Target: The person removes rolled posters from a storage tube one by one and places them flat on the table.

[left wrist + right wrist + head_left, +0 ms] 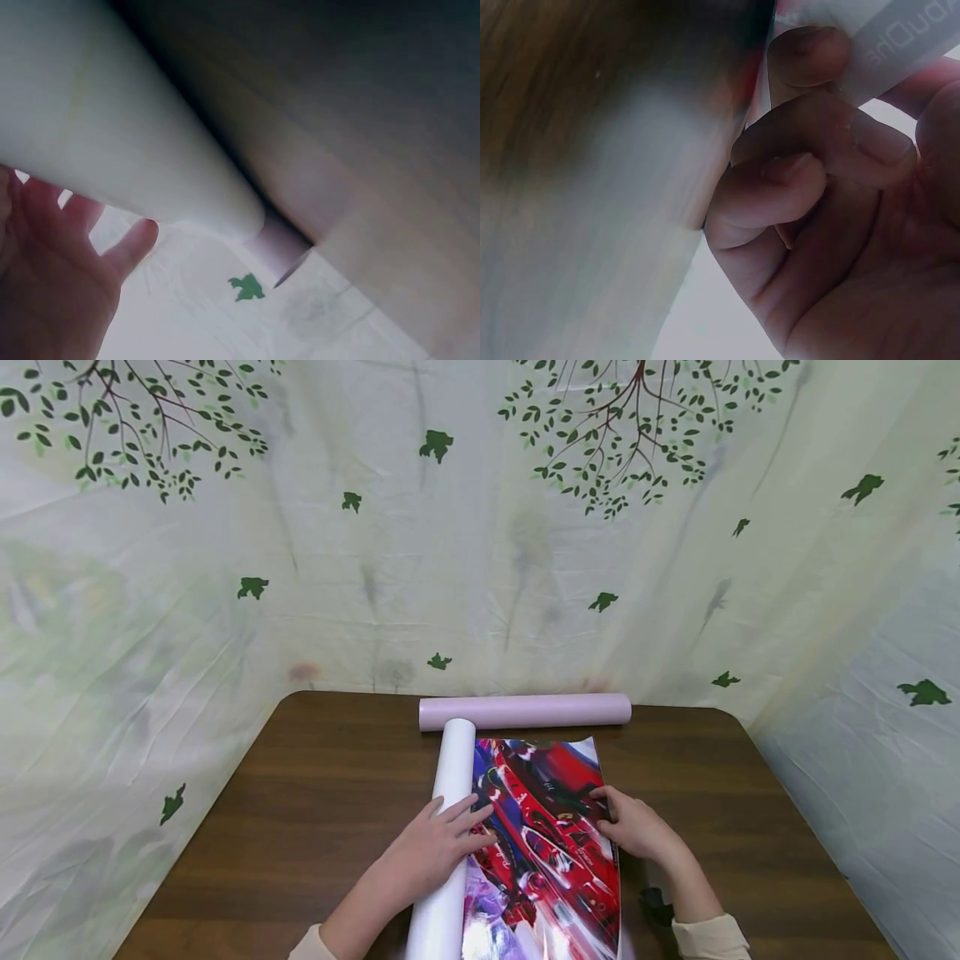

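A glossy poster (543, 843) with red racing cars lies partly unrolled on the table. Its rolled part, a white roll (454, 760), runs along the left side. Across this roll rests my left hand (442, 847), fingers spread and fairly straight, their tips reaching onto the printed face. In the left wrist view the thumb and fingers of the left hand (67, 255) lie along the white roll (127, 112). My right hand (641, 827) pinches the poster's right edge. Up close, the right hand (817, 172) has curled fingers, with the pale lettered sheet (907, 49) between thumb and fingers.
A pale pink roll (525, 712) lies crosswise at the back edge of the brown wooden table (337, 793), just beyond the white roll's far end. A cloth backdrop (465, 552) with printed leaves hangs behind and around the table. A small black object (657, 906) is beside the right wrist.
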The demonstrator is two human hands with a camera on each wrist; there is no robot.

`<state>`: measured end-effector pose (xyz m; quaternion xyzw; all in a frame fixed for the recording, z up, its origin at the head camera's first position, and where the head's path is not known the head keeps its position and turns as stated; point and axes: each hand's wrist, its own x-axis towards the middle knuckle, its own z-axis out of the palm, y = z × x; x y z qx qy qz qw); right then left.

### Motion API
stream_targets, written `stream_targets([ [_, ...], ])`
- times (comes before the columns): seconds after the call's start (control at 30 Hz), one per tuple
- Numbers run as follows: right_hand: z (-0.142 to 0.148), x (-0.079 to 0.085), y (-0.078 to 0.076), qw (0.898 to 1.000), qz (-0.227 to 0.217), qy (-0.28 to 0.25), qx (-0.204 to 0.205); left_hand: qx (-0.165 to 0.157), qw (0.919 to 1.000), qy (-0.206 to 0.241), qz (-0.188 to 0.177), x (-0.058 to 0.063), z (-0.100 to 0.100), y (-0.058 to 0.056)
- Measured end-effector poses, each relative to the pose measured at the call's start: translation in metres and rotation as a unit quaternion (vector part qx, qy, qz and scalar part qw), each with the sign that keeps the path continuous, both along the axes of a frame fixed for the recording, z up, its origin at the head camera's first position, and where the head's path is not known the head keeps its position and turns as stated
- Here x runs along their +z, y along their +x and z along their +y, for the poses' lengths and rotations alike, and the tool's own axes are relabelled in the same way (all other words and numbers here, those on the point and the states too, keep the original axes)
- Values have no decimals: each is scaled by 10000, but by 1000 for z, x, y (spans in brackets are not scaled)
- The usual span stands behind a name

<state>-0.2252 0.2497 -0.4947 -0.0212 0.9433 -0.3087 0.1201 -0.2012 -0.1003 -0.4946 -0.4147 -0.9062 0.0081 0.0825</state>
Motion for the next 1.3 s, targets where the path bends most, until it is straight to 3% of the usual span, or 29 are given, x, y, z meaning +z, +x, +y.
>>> stream_targets([
  [0.1, 3, 0, 0, 10000, 45, 52, 9, 44, 9993, -175, -316, 1, -3, 0],
  [0.2, 6, 1, 0, 10000, 33, 84, -2, 109, 9991, -137, -392, 2, -5, 0],
  [0.53, 12, 2, 0, 9999, -116, 17, -115, 410, 9970, 649, 112, 1, -9, 2],
  [0.97, 15, 2, -2, 9999, -2, 71, -136, 965, 9923, 651, 425, -2, -12, 2],
  [1.3, 18, 6, -2, 10000, 7, 65, -63, 1005, 9907, 716, 582, 1, -17, 1],
])
